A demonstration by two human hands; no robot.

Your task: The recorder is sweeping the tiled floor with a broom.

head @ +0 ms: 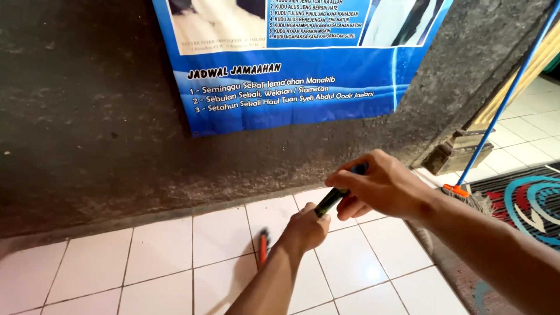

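- The left hand [306, 227] is seen closed in a fist round the lower part of a slim dark stick-like handle with green markings [331, 201], low over the white tiled floor [157, 256].
- The right hand [379, 186] is seen clamped on the upper end of the same handle, fingers curled over the top, thumb side toward the wall.
- The handle is held slanted, its upper end up and to the right, its lower end hidden behind the left fist; what is fixed to that end cannot be told.
- A small red piece [263, 245] is seen on the tiles just left of the left wrist; whether it belongs to the handle cannot be told.
- The step in hand is judged to be a two-handed working of the handle close to the floor, near the foot of the wall.
- Any next move would call for a firm grip by both hands and a steady slant, so that the low end is not lost from contact.
- To the right, a patterned red, blue and black mat [525, 204] is laid, with a mop on a blue pole [501, 105] standing on it.
- Farthest, a rough dark grey plastered wall [87, 134] carries a blue printed banner [291, 87].
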